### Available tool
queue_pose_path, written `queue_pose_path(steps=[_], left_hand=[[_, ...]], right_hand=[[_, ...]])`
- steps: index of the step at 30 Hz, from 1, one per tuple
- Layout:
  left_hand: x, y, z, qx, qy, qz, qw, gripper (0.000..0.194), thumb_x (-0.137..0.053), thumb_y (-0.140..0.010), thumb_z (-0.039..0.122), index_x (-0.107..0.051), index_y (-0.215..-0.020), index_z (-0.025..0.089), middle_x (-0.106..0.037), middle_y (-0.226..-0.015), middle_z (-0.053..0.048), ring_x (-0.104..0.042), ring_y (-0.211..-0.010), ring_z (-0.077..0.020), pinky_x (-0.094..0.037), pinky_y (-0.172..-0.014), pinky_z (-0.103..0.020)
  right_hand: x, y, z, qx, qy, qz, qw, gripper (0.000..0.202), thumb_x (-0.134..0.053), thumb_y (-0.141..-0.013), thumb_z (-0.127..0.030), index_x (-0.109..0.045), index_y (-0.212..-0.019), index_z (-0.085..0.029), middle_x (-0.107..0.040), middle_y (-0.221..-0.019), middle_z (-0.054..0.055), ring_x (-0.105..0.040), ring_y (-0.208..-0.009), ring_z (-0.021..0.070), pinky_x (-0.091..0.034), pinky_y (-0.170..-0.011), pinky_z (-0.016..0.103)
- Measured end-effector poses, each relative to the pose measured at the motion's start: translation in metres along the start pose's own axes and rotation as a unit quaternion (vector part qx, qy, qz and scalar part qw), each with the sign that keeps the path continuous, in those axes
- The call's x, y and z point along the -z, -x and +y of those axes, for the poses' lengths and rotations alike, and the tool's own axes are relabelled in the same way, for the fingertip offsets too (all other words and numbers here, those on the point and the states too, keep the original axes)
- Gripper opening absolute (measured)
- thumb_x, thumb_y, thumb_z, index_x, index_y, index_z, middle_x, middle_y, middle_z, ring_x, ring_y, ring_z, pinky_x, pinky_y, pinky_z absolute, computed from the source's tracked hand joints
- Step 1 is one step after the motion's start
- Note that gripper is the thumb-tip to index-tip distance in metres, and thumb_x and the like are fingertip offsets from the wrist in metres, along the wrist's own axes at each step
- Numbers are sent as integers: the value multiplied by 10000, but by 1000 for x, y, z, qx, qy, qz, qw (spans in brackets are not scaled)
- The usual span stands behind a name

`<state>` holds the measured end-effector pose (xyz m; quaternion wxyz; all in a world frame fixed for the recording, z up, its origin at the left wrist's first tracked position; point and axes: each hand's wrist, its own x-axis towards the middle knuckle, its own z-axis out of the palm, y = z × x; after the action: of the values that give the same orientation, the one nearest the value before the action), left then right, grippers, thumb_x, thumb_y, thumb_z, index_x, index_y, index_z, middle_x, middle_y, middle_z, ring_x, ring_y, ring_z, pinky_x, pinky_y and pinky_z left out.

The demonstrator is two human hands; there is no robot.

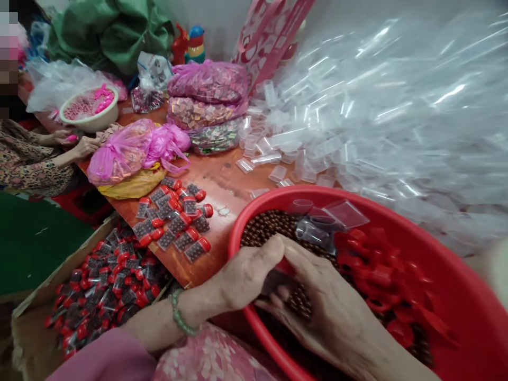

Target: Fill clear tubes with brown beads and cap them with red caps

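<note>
My left hand (250, 272), with a green bead bracelet (182, 317) at its wrist, reaches over the near left rim of a large red basin (468, 296). Its fingers are closed around a small clear plastic container (273, 281), mostly hidden, with a bit of red at its top. My right hand (333, 307) curls against it from the right, fingers bent, thumbs meeting. Under both hands lie small round brown balls (270, 225). Red plastic caps (392, 275) fill the basin's right part. Empty clear containers (313, 233) rest on the balls near the far rim.
Filled red-capped containers (174, 214) lie on the orange table (214, 174); more fill a cardboard box (24, 323) below. Clear containers (301, 159) spill from a big plastic bag (416, 106). Pink bags (210, 82) stand behind. A co-worker's hands (79, 145) work beside a white bowl (99, 124).
</note>
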<state>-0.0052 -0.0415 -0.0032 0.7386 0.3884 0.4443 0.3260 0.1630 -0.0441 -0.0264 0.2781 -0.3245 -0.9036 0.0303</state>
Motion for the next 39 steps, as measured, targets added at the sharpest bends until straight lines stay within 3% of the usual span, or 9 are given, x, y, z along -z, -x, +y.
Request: queue_pose_path(steps=[2, 4, 7, 10, 12, 15, 19, 25, 39], left_hand=[[21, 17, 7, -76, -117, 20, 990, 550, -350, -908, 638, -544, -685, 175, -545, -631, -1, -522, -572, -124, -444, -566, -255], [46, 30, 12, -148, -281, 133, 939, 500, -323, -950, 563, -542, -705, 185, -567, -693, -13, -539, -652, -141, -447, -646, -273], [90, 36, 14, -116, -509, 293, 801, 447, -296, -975, 475, -607, -861, 176, -649, -761, -64, -603, -723, -213, -463, -727, -354], [124, 28, 9, -122, -678, 343, 639, 469, -356, -954, 482, -617, -1050, 105, -684, -1012, -194, -627, -957, -344, -473, -859, -489], [133, 18, 6, -171, -705, 357, 589, 490, -398, -946, 485, -590, -1136, 77, -647, -1155, -229, -588, -1100, -370, -455, -944, -521], [121, 1, 8, -246, -676, 331, 611, 404, -443, -954, 402, -588, -1163, 88, -651, -1182, -194, -581, -1148, -320, -449, -1011, -483], [76, -23, 21, -328, -606, 248, 681, 222, -475, -953, 247, -624, -1077, 138, -696, -1089, -118, -628, -1051, -239, -501, -964, -399], [23, -54, 27, -395, -547, 114, 729, 175, -494, -934, 149, -623, -1046, 111, -704, -1020, -108, -642, -988, -211, -540, -914, -367], [23, -71, 14, -378, -587, 85, 711, 252, -402, -925, 84, -633, -1026, 98, -693, -1068, -138, -626, -1049, -241, -518, -962, -409]], right_hand=[[2, 3, 4, -11, -13, -23, 1000, 729, -586, -895, -287, -237, -1507, -95, -552, -1336, 248, -562, -1214, 322, -533, -906, 435], [8, 6, 13, -44, 1, -30, 999, 645, -577, -911, -282, -312, -1475, -116, -611, -1281, 210, -609, -1155, 289, -539, -907, 410], [18, 15, 35, -107, 35, -32, 993, 378, -522, -944, -270, -519, -1302, -148, -708, -1115, 140, -684, -990, 239, -556, -863, 369], [27, 24, 56, -157, 65, -43, 985, 244, -493, -955, -265, -631, -1120, -150, -731, -1042, 121, -700, -914, 232, -562, -831, 368], [30, 24, 66, -185, 74, -68, 978, 240, -488, -953, -251, -649, -1096, -145, -729, -1035, 116, -697, -909, 235, -558, -821, 372], [30, 13, 76, -216, 105, -146, 960, 235, -482, -946, -216, -656, -1086, -146, -719, -1010, 102, -686, -878, 220, -544, -798, 350], [19, -13, 87, -218, 148, -251, 931, 224, -476, -930, -166, -651, -1068, -140, -700, -1015, 106, -665, -907, 216, -511, -805, 329], [1, -29, 102, -207, 179, -296, 915, 166, -524, -874, -121, -641, -992, -112, -663, -967, 145, -638, -895, 241, -465, -747, 325], [-38, -21, 63, -98, -11, -373, 923, 235, -499, -800, -23, -637, -987, -65, -649, -974, 189, -607, -906, 268, -474, -788, 373]])
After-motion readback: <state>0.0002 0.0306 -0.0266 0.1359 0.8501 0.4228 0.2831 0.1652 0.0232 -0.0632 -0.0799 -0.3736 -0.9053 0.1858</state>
